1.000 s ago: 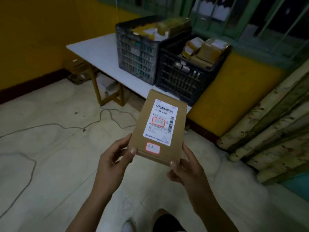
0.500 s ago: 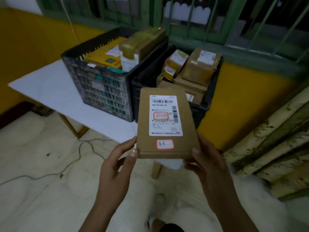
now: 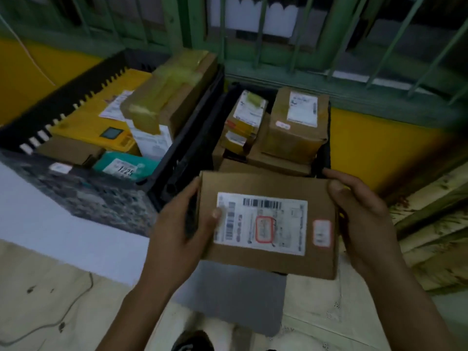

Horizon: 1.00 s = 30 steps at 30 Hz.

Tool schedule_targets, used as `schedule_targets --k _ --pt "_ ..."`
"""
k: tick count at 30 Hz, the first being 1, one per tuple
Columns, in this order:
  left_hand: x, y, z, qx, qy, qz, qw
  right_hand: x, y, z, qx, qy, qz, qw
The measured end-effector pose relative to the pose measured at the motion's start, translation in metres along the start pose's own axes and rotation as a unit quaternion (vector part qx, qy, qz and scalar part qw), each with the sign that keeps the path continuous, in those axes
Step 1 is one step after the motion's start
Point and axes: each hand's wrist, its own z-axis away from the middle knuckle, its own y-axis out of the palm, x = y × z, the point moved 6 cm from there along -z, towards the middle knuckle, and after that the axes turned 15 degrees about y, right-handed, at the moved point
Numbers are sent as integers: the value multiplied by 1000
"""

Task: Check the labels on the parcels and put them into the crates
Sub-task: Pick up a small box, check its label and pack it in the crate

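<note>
Holding brown parcel (image 3: 268, 257) flat at near rim of black crate (image 3: 326, 158), label (image 3: 260, 220) facing up.
Gripped at both short ends: left hand (image 3: 177, 231) w/ thumb on label's edge, fingers under; right hand (image 3: 362, 216) curled round opposite end. White label w/ barcode, red-ringed box mid; small red-edged sticker (image 3: 322, 233) beside it. Print too blurred to read. Black crate tight against grey crate (image 3: 96, 198) on white surface (image 3: 50, 229), both w/ other boxes inside.

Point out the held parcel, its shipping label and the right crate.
held parcel (image 3: 268, 183): head view, bare cardboard above the label.
shipping label (image 3: 286, 219): head view, middle of the white sheet.
right crate (image 3: 172, 183): head view, front wall near its left corner.
</note>
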Motion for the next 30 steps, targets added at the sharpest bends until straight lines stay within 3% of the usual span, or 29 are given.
schedule_targets --k 4,7,9,12,14,18,20,25,28,30 --pt "25 21 -45 80 -35 12 996 9 12 -42 -92 10 48 995" --pt "36 31 -79 122 0 -7 992 13 25 -73 -133 22 64 989" --pt "45 41 -96 168 24 -34 985 14 35 -89 -153 1 166 974" --pt "64 64 -100 293 24 -62 954 9 56 -96 -158 -41 456 875" --pt "79 77 -94 385 -5 -77 920 1 69 -89 -118 -57 546 827" --pt "88 91 -98 425 -9 -66 903 -43 81 -76 36 90 663 743" --pt "89 97 -101 435 5 -81 897 -52 84 -77 42 124 697 705" --pt "92 105 -100 454 36 -189 870 -46 88 -84 -18 118 663 739" --pt "74 102 -106 378 135 -151 903 -45 86 -68 -46 118 626 769" --pt "56 102 -113 333 174 -61 925 -31 80 -46 -150 47 561 813"
